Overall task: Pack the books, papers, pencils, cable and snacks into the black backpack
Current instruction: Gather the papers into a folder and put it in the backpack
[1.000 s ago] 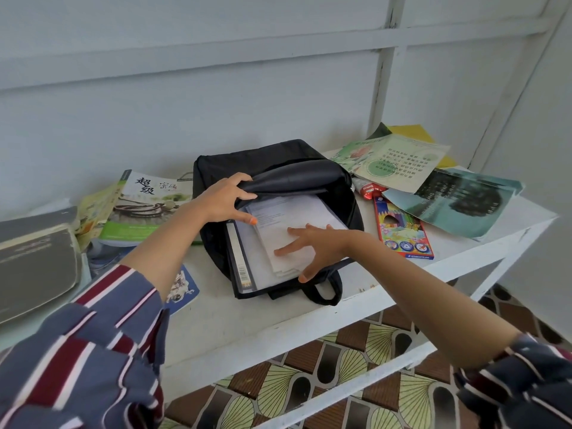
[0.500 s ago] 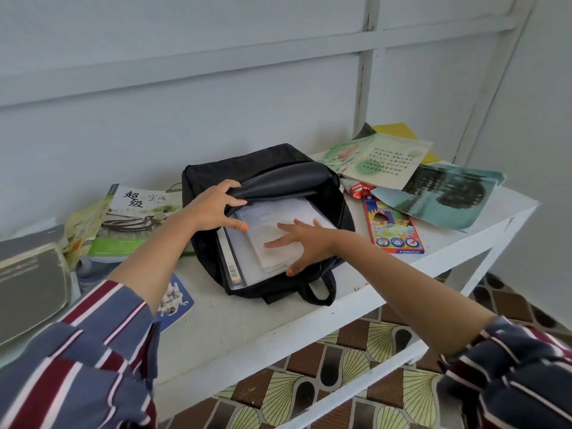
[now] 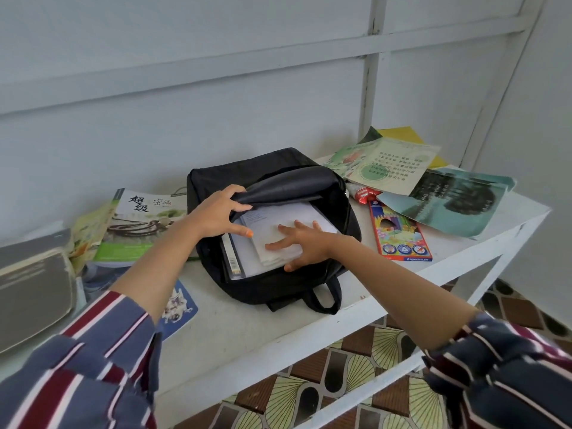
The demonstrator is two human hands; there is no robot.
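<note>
The black backpack (image 3: 216, 184) lies flat on the white table (image 3: 247, 329), its mouth facing me. My left hand (image 3: 216, 215) grips the raised flap and holds it up. Inside lie a book and a stack of white papers (image 3: 278, 218). My right hand (image 3: 298, 243) rests flat on the papers, fingers spread. A coloured pencil box (image 3: 399, 236) lies just right of the bag. A red snack packet (image 3: 363, 193) pokes out from under the books at the back right.
Several books (image 3: 458, 202) lie fanned out at the right rear corner. More books (image 3: 142, 224) are piled left of the bag, with a grey one (image 3: 31, 283) at the far left and a blue card (image 3: 179, 308) near my left arm. Patterned floor tiles show below the table edge.
My right hand has slid a little deeper over the papers inside the bag. The left hand keeps the flap lifted. The view has shifted slightly.
</note>
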